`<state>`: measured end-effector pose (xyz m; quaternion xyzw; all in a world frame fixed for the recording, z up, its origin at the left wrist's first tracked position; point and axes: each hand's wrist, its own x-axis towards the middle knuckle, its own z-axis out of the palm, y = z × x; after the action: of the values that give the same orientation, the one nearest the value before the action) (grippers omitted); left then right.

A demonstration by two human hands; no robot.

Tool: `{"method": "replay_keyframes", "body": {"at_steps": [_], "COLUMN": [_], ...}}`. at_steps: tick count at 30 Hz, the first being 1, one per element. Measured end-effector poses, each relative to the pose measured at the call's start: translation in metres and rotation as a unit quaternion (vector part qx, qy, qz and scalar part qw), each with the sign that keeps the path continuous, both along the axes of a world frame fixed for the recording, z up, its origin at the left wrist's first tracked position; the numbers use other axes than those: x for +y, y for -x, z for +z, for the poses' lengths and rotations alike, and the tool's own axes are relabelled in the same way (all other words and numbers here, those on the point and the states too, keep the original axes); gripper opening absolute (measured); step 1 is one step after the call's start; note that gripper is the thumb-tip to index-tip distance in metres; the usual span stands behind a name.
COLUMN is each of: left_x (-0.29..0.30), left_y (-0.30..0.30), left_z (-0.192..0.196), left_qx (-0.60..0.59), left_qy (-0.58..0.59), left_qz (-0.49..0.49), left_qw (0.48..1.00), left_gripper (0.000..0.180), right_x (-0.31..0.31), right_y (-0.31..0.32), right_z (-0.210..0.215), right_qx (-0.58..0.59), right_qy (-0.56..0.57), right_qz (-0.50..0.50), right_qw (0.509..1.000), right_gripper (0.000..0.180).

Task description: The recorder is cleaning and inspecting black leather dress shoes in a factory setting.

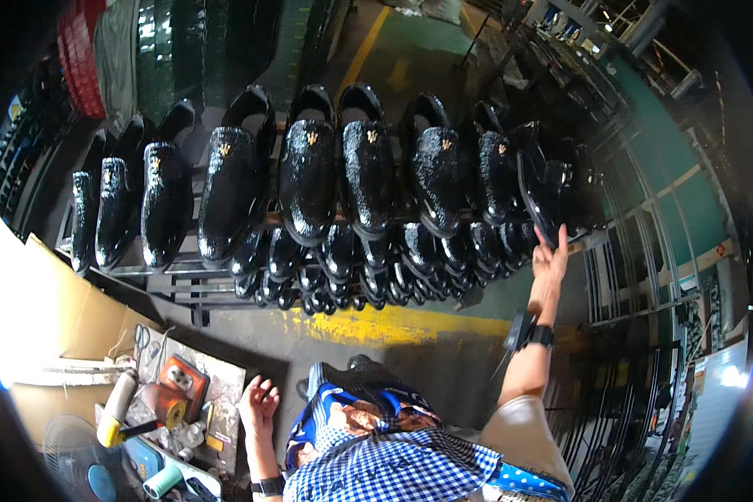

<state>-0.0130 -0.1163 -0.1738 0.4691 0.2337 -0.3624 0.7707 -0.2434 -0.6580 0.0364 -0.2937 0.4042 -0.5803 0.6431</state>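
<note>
My right hand (550,266) reaches out to the right end of the top row, its fingers on either side of the toe of a shiny black loafer (537,197). That shoe leans at an angle, unlike its neighbours. Lined up to its left are several more black loafers (308,180), toes toward me, many with a small gold ornament on the front. My left hand (259,403) is low, beside the cluttered work table, holding nothing, with its fingers loosely curled and apart.
Below the top row, the rack (171,284) carries more rows of black shoes (339,259). Scissors (142,337), an orange device (184,381) and small bottles lie on the work table (226,376) at left. A fan (71,452) stands lower left. Metal frames (644,243) line the right.
</note>
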Motion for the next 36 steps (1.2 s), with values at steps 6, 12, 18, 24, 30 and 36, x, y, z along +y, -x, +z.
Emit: {"method": "replay_keyframes", "body": {"at_steps": [6,12,18,24,30,36], "left_x": [0.018,-0.006,-0.049,-0.070,-0.066,-0.057], "left_y": [-0.003,-0.025,-0.054,-0.063,-0.038,-0.033], "left_z": [-0.008,0.033,0.107,0.157,0.162,0.175], "left_qx": [0.013,-0.010,-0.033,-0.061,-0.184,-0.176], "left_qy": [-0.005,0.085,0.181,0.312,0.250,0.331], "left_qz": [0.038,-0.001,-0.107,-0.216,-0.160,-0.144], "left_qw": [0.999,0.996,0.977,0.923,0.937,0.916], "left_gripper": [0.036,0.038,0.049,0.070,0.060,0.061], "right_x": [0.066,0.118,0.159,0.185,0.199,0.207], "right_y": [0.011,0.017,-0.010,-0.037,-0.061,-0.072], "right_z": [-0.007,-0.021,-0.034,-0.015,-0.011,-0.016], "right_qx": [-0.124,-0.157,0.000,0.186,0.234,0.181], "right_qy": [-0.065,0.060,0.002,0.143,0.169,0.141], "right_qz": [-0.004,0.227,0.367,0.483,0.560,0.571], "right_qw": [0.990,0.959,0.930,0.844,0.776,0.788], "right_gripper": [0.038,0.027,0.069,0.068,0.081,0.082]}}
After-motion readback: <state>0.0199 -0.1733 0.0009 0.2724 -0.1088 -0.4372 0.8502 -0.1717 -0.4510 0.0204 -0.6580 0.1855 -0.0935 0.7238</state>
